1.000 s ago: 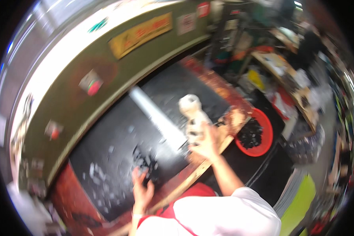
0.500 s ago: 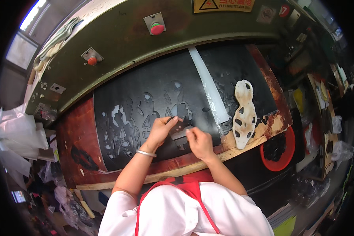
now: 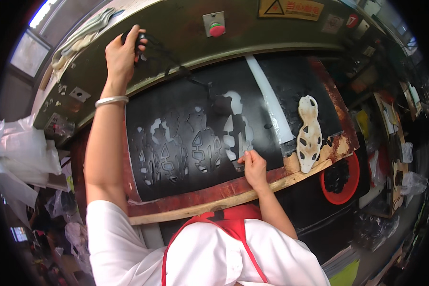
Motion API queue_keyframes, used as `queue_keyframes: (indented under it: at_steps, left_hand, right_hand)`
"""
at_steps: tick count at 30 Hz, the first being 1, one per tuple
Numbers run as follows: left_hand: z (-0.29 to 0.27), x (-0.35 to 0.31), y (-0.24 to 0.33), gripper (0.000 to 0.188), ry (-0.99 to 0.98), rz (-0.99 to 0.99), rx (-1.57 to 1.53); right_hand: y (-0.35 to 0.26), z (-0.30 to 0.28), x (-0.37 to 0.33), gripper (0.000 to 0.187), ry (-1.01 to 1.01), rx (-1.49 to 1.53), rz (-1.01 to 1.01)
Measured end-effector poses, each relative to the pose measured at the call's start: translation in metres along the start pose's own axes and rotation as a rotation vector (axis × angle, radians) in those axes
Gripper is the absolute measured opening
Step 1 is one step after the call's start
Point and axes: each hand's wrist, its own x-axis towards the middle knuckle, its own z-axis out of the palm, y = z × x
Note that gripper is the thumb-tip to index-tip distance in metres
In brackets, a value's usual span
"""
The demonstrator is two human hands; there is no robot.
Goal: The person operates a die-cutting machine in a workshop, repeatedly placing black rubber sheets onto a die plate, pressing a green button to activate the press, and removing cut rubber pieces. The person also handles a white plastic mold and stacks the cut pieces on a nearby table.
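Note:
My left hand (image 3: pixel 121 59), raised at the upper left in front of the green machine beam, is closed on a thin black cut-out piece (image 3: pixel 186 72). The piece is smeared by motion and trails down toward the black sheet (image 3: pixel 264 155). Rows of cut shapes mark the sheet, and pale surface shows through its openings. Low over its front part, my right hand (image 3: pixel 255 169) is closed in a pinch beside a long cut opening. What its fingertips hold, if anything, is too small to tell. To its right lies a beige sole-shaped plate with holes (image 3: pixel 309 112).
A green beam with a red push button (image 3: pixel 217 31) runs along the back. A white strip (image 3: pixel 271 105) crosses the sheet. The red-brown board has a wooden front edge (image 3: pixel 224 202). At right stands a red basin (image 3: pixel 353 183) with black scraps; plastic bags (image 3: pixel 24 148) hang left.
My left hand has gone from the sheet far up and left, pulling the black piece out and leaving a pale opening. My right hand has shifted slightly right. The view has also shifted.

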Motion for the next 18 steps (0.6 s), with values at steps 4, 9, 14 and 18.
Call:
queue_keyframes:
  at_steps: [4,9,14,18]
  left_hand:
    - [-0.041,0.002,0.020,0.028,0.158,0.035,0.189]
    - [-0.089,0.008,0.050,0.027,0.207,0.127,0.312]
    - [-0.012,-0.150,0.000,0.024,-0.286,0.545,0.736]
    - [0.030,-0.294,-0.026,0.039,-0.694,0.378,0.478]
  right_hand:
    - [-0.007,-0.008,-0.001,0.022,-0.213,-0.170,-0.056]
    - [-0.016,-0.015,0.001,0.021,-0.430,-0.114,-0.020]
    - [-0.025,-0.014,0.034,0.052,-0.917,0.014,0.328]
    - [-0.022,0.002,0.058,0.074,-1.099,0.431,0.665]
